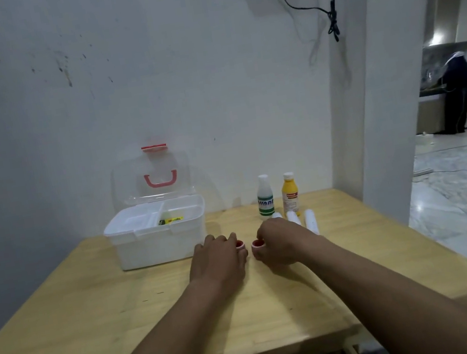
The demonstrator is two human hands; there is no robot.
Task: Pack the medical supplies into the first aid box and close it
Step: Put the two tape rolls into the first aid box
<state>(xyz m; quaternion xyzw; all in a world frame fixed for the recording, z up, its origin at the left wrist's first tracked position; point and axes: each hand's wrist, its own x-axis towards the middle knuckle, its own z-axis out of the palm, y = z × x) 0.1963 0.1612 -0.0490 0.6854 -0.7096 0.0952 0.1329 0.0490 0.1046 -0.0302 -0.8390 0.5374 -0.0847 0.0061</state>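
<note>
The packing stood at an early step, by the look of things: most supplies still lay out on the pale wooden desk (93,308), and both hands were at the small rolls near its middle.

Toward the far left edge of the desk sat the white plastic first aid box (157,245), its clear lid with a pink handle (151,175) standing upright against the wall. Its inner tray was divided into compartments; the left ones looked empty, and a small yellow-and-green packet (171,219) lay in the nearer middle part. What it was could not be read.

Just right of the box, the left hand (217,256) had its fingers curled around a small white roll with a red core (240,244), which rested on or just above the desk. Beside it the right hand (280,240) pinched a second white roll with a red core (257,244) the same way. The two rolls were near each other, not touching.

Behind the right hand, three white cylindrical rolls (310,221) lay side by side, the leftmost mostly hidden. Beyond them, near the far edge, stood a clear bottle with a green label (265,196) and a yellow bottle with a white cap (290,193), both upright and close together.

The next move likely called for lifting both small rolls leftward over the box rim and lowering them into a free compartment.
</note>
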